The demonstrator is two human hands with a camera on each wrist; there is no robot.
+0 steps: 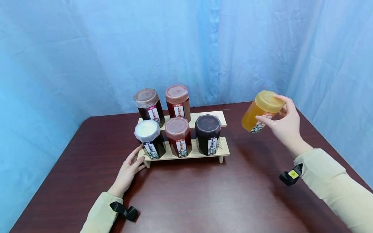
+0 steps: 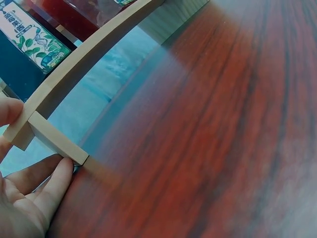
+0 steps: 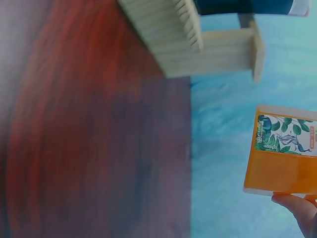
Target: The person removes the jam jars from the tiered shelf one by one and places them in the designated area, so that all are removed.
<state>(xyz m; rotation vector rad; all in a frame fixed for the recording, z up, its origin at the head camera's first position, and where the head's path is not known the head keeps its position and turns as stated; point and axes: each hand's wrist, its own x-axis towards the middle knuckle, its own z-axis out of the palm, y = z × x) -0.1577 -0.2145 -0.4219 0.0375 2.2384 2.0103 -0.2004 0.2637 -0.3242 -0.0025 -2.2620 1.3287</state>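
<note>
My right hand (image 1: 287,127) holds a jar of yellow contents (image 1: 250,118) up off the table, thumb on one side and fingers on the other. The jar tilts and has a yellow lid; its label shows in the right wrist view, with the orange side (image 3: 280,173) facing the camera. My left hand (image 1: 127,173) grips the left end of a two-tier wooden rack (image 1: 186,156), thumb at the board and fingers by the leg (image 2: 59,140). Nearest to it stands a dark jar with a whitish lid (image 1: 147,129).
On the lower tier are also a red jar (image 1: 177,137) and a dark-lidded jar (image 1: 208,134). The upper tier bears a dark jar (image 1: 148,105) and a reddish jar (image 1: 177,102) at its left and middle. Blue curtains (image 1: 131,48) hang behind the brown table (image 1: 204,194).
</note>
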